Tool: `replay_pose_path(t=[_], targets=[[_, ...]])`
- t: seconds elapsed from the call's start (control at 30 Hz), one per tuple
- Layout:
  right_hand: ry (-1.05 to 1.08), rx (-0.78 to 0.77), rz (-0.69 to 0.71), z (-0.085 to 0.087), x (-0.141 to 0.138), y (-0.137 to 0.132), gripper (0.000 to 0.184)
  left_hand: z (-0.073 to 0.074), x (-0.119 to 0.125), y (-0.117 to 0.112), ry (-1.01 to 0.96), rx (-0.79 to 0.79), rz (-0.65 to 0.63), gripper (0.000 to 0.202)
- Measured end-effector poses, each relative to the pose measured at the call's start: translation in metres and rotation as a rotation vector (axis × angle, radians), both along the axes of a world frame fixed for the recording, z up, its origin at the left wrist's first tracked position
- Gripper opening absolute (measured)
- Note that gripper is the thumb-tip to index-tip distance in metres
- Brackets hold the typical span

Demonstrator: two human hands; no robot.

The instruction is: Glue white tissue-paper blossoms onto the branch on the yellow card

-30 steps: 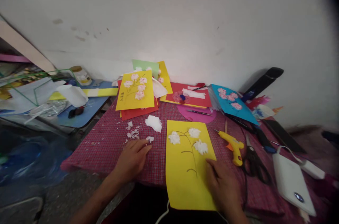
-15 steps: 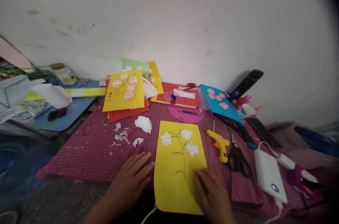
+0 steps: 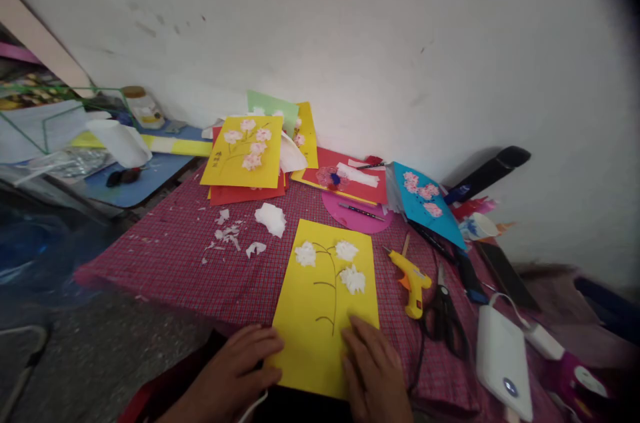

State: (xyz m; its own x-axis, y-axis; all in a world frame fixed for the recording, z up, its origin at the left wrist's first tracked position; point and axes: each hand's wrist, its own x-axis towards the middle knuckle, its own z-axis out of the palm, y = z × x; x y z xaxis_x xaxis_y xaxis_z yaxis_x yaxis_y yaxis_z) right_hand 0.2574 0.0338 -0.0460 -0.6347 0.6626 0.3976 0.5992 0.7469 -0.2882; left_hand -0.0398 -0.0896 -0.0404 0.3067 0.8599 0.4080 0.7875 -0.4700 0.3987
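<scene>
A yellow sheet (image 3: 310, 343) lies at the table's front edge, with a drawn dark stem and three white crumpled-paper blossoms (image 3: 352, 279) on its upper half. My left hand (image 3: 245, 359) is at the sheet's lower left edge, fingers stretched out and thumb apart, its fingertips touching the paper. Flat on the lower right part of the sheet rests my right hand (image 3: 373, 366), fingers extended. Torn white paper (image 3: 271, 219) and small scraps (image 3: 229, 236) lie to the left of the sheet. On its right is a yellow glue gun (image 3: 411, 281), beside black-handled scissors (image 3: 445, 323).
Finished flower cards (image 3: 245, 153) are stacked at the back left, and a blue flower card (image 3: 429, 199) leans at the back right. A pen (image 3: 361, 211) lies on a pink disc. A white power bank (image 3: 504, 359) with cables sits at the right edge.
The view has turned slightly left. My left hand has come from beside the sheet to its lower left edge, and the right hand's fingers now lie flatter on the paper.
</scene>
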Motion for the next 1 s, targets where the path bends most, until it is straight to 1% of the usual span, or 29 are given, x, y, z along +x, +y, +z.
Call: replay_pose_path(t=[0.1,0.23,0.33,0.43,0.47,0.53,0.6,0.67,0.7,0.77,0.8,0.83,0.87,0.93,1.0], targets=[[-0.008,0.015,0.004,-0.003,0.001,0.001,0.036,-0.008,0.012,-0.019,-0.098,-0.079,0.048,0.035],[-0.015,0.009,0.012,0.001,0.0,0.003,0.035,-0.01,0.017,-0.032,-0.215,-0.109,0.08,0.025],[0.008,-0.019,0.002,0.005,-0.001,-0.003,0.032,-0.014,0.01,-0.037,-0.262,-0.086,0.052,0.024],[0.076,-0.031,-0.056,0.007,-0.001,-0.019,0.028,-0.022,-0.003,-0.04,-0.245,-0.039,-0.017,0.027],[0.097,-0.035,-0.092,0.007,-0.001,-0.027,0.027,-0.025,-0.008,-0.041,-0.248,-0.034,-0.023,0.029],[0.125,-0.046,-0.163,0.008,-0.001,-0.042,0.024,-0.03,-0.017,-0.04,-0.307,-0.066,0.024,0.03],[0.135,-0.056,-0.218,0.01,-0.002,-0.055,0.022,-0.034,-0.02,-0.036,-0.46,-0.182,0.125,0.027],[0.134,-0.061,-0.25,0.014,-0.002,-0.064,0.022,-0.036,-0.017,-0.027,-0.701,-0.405,0.194,0.027],[0.132,-0.063,-0.259,0.016,-0.002,-0.067,0.022,-0.035,-0.012,-0.021,-0.848,-0.546,0.188,0.033],[0.14,-0.06,-0.268,0.02,0.001,-0.07,0.021,-0.029,0.0,-0.007,-1.159,-0.826,0.092,0.049],[0.146,-0.061,-0.27,0.021,0.002,-0.07,0.021,-0.024,0.007,-0.001,-1.3,-0.943,0.053,0.055],[0.152,-0.06,-0.274,0.021,0.003,-0.07,0.021,-0.02,0.013,0.005,-1.414,-1.026,0.026,0.06],[0.156,-0.059,-0.281,0.021,0.005,-0.069,0.021,-0.016,0.019,0.01,-1.495,-1.066,0.013,0.061],[0.153,-0.055,-0.297,0.017,0.007,-0.068,0.021,-0.01,0.029,0.015,-1.585,-1.076,0.016,0.057],[0.128,-0.051,-0.29,0.013,0.009,-0.068,0.022,-0.011,0.034,0.015,-1.617,-1.067,0.045,0.049]])
